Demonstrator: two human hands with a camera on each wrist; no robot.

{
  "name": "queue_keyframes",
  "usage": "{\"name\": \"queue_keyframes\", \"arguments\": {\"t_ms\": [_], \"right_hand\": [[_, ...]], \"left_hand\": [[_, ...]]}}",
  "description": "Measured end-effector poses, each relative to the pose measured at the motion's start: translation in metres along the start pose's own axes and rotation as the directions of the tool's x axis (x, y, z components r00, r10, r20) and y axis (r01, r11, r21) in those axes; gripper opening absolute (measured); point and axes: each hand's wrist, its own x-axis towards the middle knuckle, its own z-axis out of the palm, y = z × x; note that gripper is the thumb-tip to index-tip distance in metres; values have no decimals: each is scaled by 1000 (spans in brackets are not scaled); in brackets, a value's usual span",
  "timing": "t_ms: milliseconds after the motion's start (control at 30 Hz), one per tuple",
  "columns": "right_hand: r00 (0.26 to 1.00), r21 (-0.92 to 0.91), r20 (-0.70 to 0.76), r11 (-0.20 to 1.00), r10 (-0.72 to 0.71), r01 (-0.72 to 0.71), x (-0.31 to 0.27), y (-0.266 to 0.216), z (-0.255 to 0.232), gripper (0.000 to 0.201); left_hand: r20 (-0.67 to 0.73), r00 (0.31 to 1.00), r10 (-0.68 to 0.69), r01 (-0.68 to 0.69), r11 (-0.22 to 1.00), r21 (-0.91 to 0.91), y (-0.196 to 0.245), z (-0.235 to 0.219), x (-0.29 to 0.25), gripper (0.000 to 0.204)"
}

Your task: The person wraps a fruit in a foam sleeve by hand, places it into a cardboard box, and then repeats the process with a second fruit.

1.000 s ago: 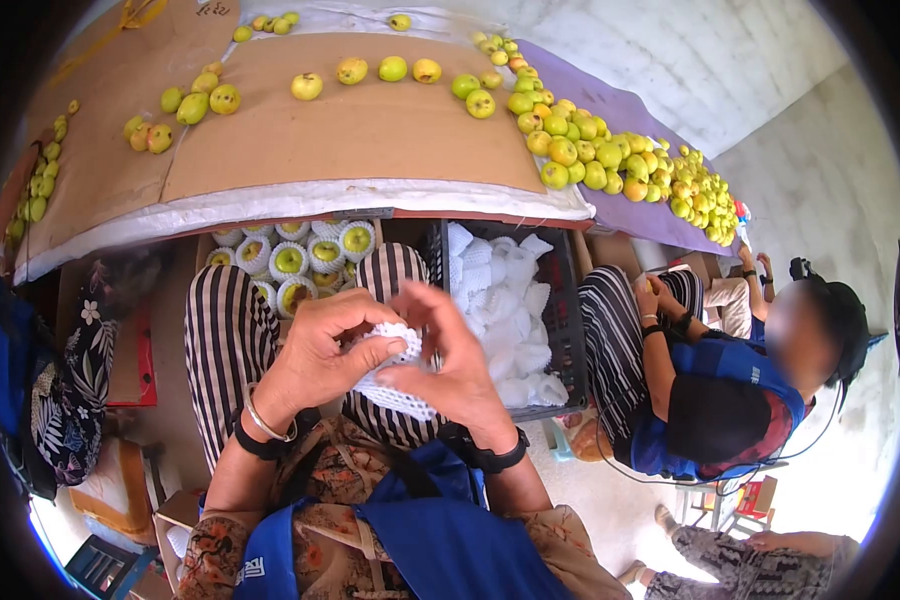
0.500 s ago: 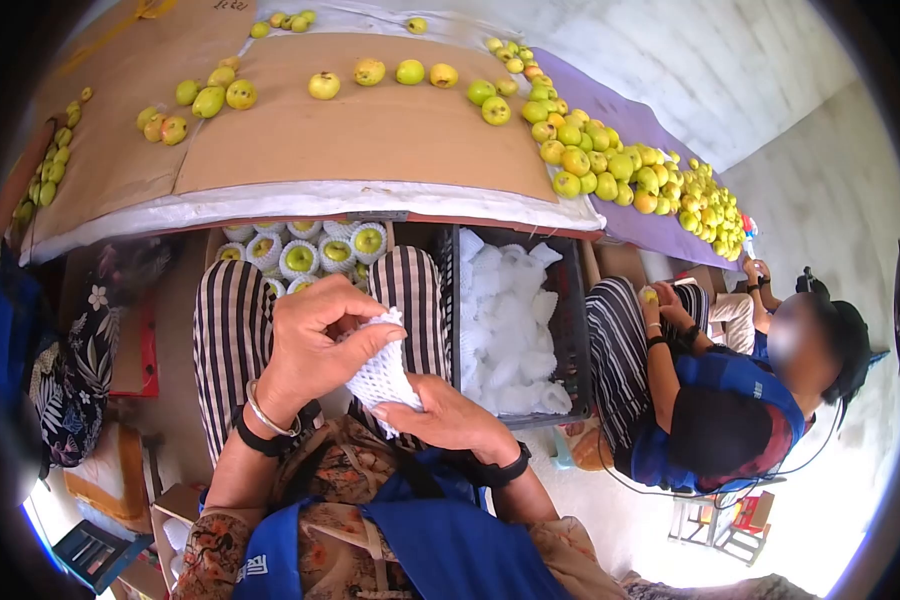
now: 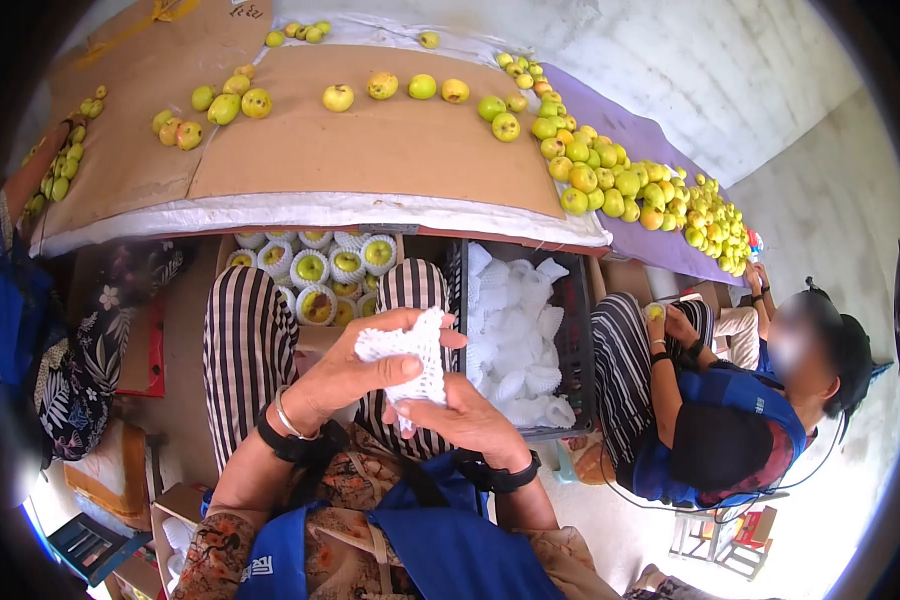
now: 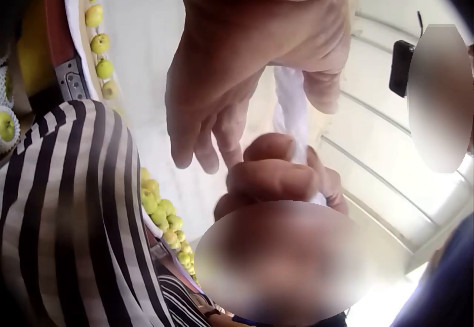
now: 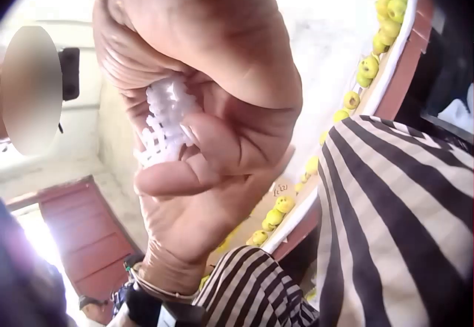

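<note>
In front of my lap a white foam fruit net (image 3: pixel 420 355) is between my two hands, with no fruit showing in it. My left hand (image 3: pixel 345 370) pinches its upper part, thumb across the front and fingers behind. Lower down, my right hand (image 3: pixel 470 415) grips the narrow end with curled fingers. The right wrist view shows the net's mesh (image 5: pixel 169 116) bunched within the right hand's fingers. Beyond my knees, a box holds apples in white nets (image 3: pixel 310 267). To its right, a dark crate (image 3: pixel 457 330) holds a heap of white foam nets (image 3: pixel 515 335).
A cardboard-covered table (image 3: pixel 370 150) runs across the front, with scattered apples (image 3: pixel 338 97) on it. More apples (image 3: pixel 625 183) are heaped on purple cloth at right. Another person (image 3: pixel 740 400) sits to my right, holding an apple. A further person's arm (image 3: pixel 30 170) reaches in at left.
The hands first had the net spread between them, then drew it lengthwise. Now it stands more upright, and the left fingers have straightened behind it. The head view has shifted slightly.
</note>
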Motion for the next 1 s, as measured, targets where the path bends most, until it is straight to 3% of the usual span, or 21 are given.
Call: {"name": "queue_keyframes", "arguments": {"t_ms": [67,200,300,400,500,600,700,800,1000], "right_hand": [[1000,-54,11,998,-16,17,1,9,0,19],[1000,-181,-10,983,-27,25,2,15,-7,40],[945,-422,-109,875,-310,238,2,9,1,66],[986,-195,-87,973,-139,120,4,16,-1,83],[965,-310,-225,949,-133,58,5,12,14,66],[997,-424,-69,904,25,-52,13,23,12,47],[944,-696,-61,692,-325,193,21,33,13,27],[965,-696,-58,703,-257,146,26,26,8,19],[871,-801,-42,537,-489,263,28,27,-17,20]], "left_hand": [[-43,999,6,-7,1000,-20,-1,1,1,58],[-58,994,97,-97,995,9,-14,0,2,32],[-36,991,129,-124,983,135,-13,11,1,32],[12,986,164,-163,965,206,-12,17,1,34],[15,987,157,-158,976,148,-11,20,0,35],[-24,987,156,-155,986,54,-9,26,2,36],[-151,979,136,-135,991,12,-15,22,7,40],[-173,980,101,-118,989,-91,-15,25,10,42],[-128,979,156,-149,987,61,-10,43,22,43]]}}
